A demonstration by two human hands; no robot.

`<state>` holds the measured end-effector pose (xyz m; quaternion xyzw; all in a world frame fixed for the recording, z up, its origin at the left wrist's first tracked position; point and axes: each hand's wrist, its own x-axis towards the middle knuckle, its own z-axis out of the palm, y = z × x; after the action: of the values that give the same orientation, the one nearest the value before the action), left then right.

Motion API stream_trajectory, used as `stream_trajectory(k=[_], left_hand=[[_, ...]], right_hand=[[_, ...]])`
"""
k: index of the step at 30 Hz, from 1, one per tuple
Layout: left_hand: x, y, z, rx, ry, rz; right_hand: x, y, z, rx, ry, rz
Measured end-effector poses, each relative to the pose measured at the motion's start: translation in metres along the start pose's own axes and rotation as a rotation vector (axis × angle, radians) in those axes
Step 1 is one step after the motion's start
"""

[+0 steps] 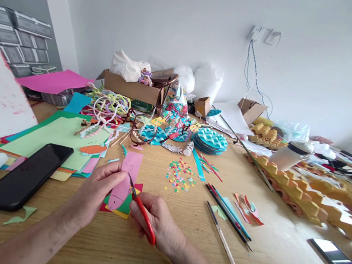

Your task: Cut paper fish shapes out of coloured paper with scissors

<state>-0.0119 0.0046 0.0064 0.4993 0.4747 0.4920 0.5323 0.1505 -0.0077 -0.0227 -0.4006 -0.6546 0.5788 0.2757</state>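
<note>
Pinched in my left hand is a strip of pink paper with a fish drawn on it. The fish's head and eye point toward me, and its heart-shaped tail lies at the far end. My right hand grips red-handled scissors, their blades at the right edge of the drawn fish. Part of that edge is cut along the outline near the head. Beneath the pink paper lie green, red and yellow paper pieces.
A black phone and stacked coloured paper lie left. Confetti dots, pencils and a pen are right of my hands. Egg cartons stand far right. Wavy blue discs sit at the back.
</note>
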Motion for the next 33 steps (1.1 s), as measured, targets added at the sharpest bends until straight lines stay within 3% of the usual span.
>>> stream_trajectory(k=[22, 33], left_hand=[[0.002, 0.005, 0.002, -0.159, 0.046, -0.057], [0.001, -0.003, 0.001, -0.316, 0.008, -0.090]], right_hand=[[0.002, 0.006, -0.001, -0.160, 0.017, -0.053], [-0.001, -0.004, 0.005, 0.053, -0.005, 0.012]])
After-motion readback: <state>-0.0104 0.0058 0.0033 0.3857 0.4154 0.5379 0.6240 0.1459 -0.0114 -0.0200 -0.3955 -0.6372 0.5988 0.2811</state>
